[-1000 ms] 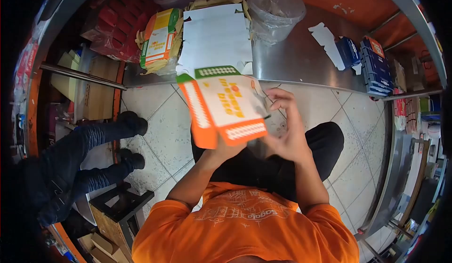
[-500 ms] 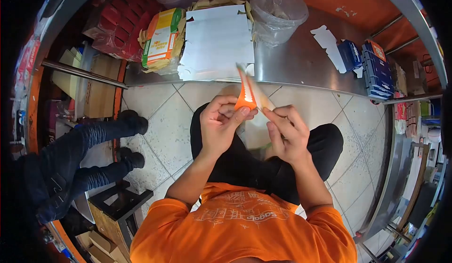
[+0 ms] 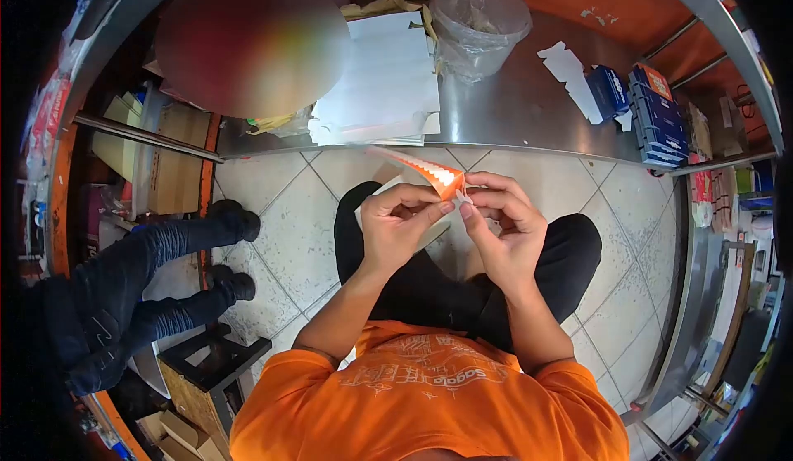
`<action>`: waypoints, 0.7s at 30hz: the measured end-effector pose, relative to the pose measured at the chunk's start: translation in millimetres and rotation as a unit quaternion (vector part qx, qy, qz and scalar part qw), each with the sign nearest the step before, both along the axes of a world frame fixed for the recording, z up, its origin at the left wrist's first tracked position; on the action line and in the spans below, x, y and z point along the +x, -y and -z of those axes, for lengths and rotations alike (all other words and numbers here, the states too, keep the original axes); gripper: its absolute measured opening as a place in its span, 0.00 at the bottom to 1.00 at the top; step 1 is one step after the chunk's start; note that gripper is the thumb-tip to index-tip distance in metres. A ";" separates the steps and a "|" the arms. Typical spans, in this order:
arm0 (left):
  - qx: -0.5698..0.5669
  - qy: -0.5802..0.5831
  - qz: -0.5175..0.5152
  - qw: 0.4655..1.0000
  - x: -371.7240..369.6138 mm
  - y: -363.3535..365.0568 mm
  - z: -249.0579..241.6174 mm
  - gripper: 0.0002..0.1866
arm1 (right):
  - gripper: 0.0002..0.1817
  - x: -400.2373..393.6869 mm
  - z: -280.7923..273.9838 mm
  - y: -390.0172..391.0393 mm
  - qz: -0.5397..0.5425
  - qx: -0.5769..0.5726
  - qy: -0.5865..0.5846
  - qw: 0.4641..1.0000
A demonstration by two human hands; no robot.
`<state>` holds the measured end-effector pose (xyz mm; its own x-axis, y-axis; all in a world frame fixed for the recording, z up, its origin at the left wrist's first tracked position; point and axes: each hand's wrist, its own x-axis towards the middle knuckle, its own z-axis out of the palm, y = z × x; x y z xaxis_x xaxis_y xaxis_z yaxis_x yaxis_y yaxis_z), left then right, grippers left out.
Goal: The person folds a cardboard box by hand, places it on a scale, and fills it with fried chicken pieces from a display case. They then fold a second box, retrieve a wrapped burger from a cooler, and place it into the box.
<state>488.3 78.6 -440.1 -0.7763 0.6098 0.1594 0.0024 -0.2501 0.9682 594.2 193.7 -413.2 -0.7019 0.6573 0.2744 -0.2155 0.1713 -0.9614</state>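
Left hand [image 3: 392, 228] and right hand [image 3: 505, 228] pinching orange-patterned carton [image 3: 447, 180], white cardboard stack [image 3: 388, 77], plastic bucket [image 3: 475, 44] alongside

Premises present as a commercial packing area, likely a shop's back room: stainless-steel counter [image 3: 512, 114], stacked white carton blanks [image 3: 380, 73], blue cartons [image 3: 658, 122], tiled floor [image 3: 624, 238], metal-railed shelving [image 3: 149, 137].

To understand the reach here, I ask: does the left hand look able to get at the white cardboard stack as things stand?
Probably not at once: the left hand holds the orange and white carton. If freed, it likely could: the white stack lies ahead on the metal table, largely uncovered.
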 end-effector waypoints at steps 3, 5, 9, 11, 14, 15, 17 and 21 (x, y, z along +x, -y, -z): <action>-0.023 0.000 0.003 1.000 -2.3 1.4 -1.6 0.06 | 0.06 0.4 -2.9 -4.4 -0.022 -0.029 -0.006 0.999; -0.007 -0.003 0.005 1.000 -0.6 -1.0 -0.4 0.06 | 0.05 0.8 -1.8 -4.7 -0.020 -0.014 0.002 1.000; -0.006 -0.064 0.014 0.998 1.3 -2.2 -5.6 0.07 | 0.05 0.9 0.5 -5.1 -0.028 -0.037 0.012 0.999; -0.020 -0.088 0.018 0.996 1.4 -0.4 -0.3 0.06 | 0.05 1.0 3.2 -4.9 -0.029 -0.040 0.014 0.999; 0.022 -0.104 0.038 0.994 3.7 1.0 8.1 0.06 | 0.06 -1.9 9.3 -5.0 -0.024 0.012 0.013 1.000; 0.076 -0.095 0.054 0.991 5.0 0.6 8.6 0.06 | 0.07 -3.6 12.1 -5.4 -0.016 0.067 0.012 0.998; 0.105 -0.093 0.063 0.988 11.7 -5.4 8.7 0.11 | 0.07 -4.5 19.9 -6.4 0.002 0.081 0.015 0.997; 0.092 0.127 0.182 0.971 9.7 -0.4 17.5 0.19 | 0.09 -1.7 38.2 -8.5 0.070 0.165 0.083 0.980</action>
